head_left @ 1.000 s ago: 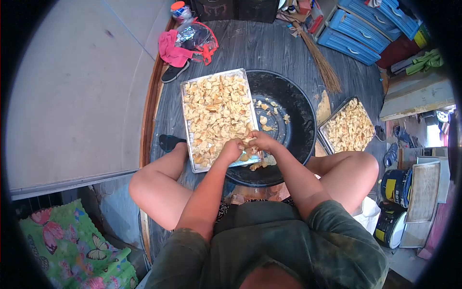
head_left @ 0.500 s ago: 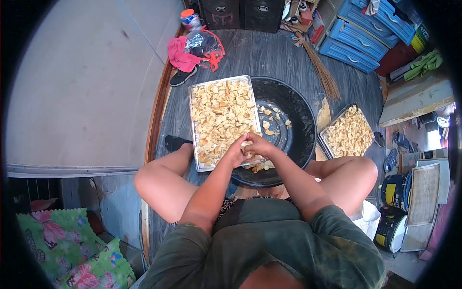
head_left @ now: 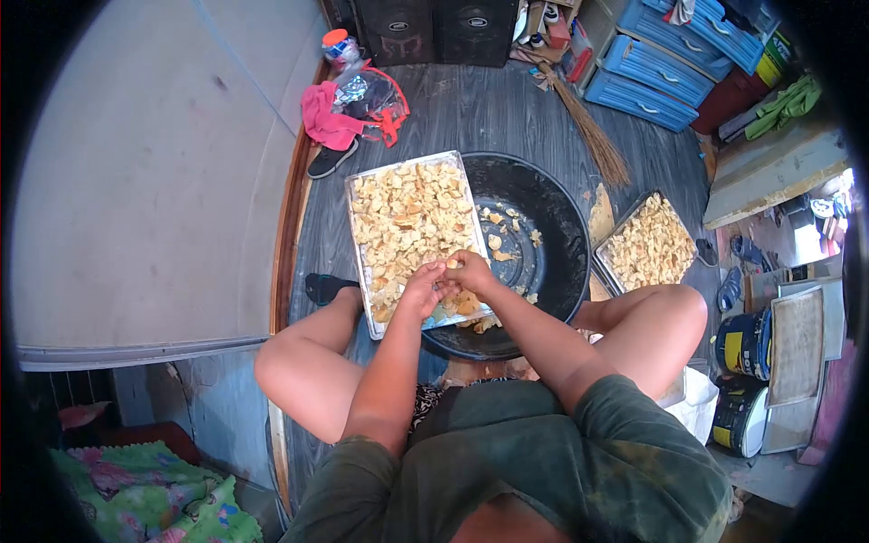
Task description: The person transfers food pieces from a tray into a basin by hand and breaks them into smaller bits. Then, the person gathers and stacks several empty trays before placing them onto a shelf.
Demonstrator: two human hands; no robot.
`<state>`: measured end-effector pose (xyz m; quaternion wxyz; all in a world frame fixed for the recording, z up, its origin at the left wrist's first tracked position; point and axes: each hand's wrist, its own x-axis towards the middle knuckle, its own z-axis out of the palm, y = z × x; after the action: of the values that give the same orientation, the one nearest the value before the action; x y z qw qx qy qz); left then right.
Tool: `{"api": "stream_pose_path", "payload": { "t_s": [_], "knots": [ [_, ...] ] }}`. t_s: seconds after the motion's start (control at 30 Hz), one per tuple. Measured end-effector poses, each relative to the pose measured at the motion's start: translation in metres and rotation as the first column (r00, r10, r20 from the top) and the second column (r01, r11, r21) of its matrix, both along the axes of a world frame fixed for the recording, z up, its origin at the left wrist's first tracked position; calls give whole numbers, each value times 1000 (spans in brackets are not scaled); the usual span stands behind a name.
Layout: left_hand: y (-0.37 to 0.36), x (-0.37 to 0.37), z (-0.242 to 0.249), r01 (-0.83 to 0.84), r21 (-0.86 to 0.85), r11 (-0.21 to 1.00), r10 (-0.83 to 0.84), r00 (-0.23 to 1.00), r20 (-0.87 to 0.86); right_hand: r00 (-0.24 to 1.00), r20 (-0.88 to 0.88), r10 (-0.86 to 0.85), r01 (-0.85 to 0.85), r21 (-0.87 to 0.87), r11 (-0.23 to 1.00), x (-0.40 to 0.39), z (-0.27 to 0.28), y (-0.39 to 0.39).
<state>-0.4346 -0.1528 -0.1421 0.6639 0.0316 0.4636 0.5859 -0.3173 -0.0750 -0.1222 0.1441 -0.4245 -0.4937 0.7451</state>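
Observation:
My left hand (head_left: pixel 425 288) and my right hand (head_left: pixel 472 272) meet over the lower right part of a metal baking tray (head_left: pixel 351 244). Torn bread pieces (head_left: pixel 412 213) cover most of this tray. Between the fingertips of both hands is a small pale bread piece (head_left: pixel 453 263). The tray's right side overlaps a large black basin (head_left: pixel 566 235). A few bread scraps (head_left: pixel 501 255) lie on the basin's floor, and more sit near its front edge, partly hidden by the tray and my right arm.
Right of the basin stands a second tray full of bread pieces (head_left: pixel 650 244). A straw broom (head_left: pixel 588 131) lies on the floor beyond. Blue drawers (head_left: pixel 656 72) are at the back right, and a pink cloth (head_left: pixel 328 116) lies near a shoe (head_left: pixel 333 158) at the left.
My hands have drawn slightly apart, with fingers less tightly clasped, and a bread piece now shows at the fingertips. More of the tray's bare lower corner is visible. The view has shifted slightly.

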Motion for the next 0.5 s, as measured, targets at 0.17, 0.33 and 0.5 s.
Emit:
{"api": "stream_pose_path", "payload": {
  "t_s": [0.17,0.33,0.5],
  "knots": [
    [1,-34,-19,-174,-78,982,159,973,-168,997,7,-73,73,-142,987,6,-18,10],
    [-20,-102,-32,-565,-93,820,521,802,-292,997,-5,-74,71,-238,969,19,-16,11],
    [-35,-126,-56,-639,-127,759,514,708,-485,998,11,-63,64,-268,961,28,-27,8]
  ]
}}
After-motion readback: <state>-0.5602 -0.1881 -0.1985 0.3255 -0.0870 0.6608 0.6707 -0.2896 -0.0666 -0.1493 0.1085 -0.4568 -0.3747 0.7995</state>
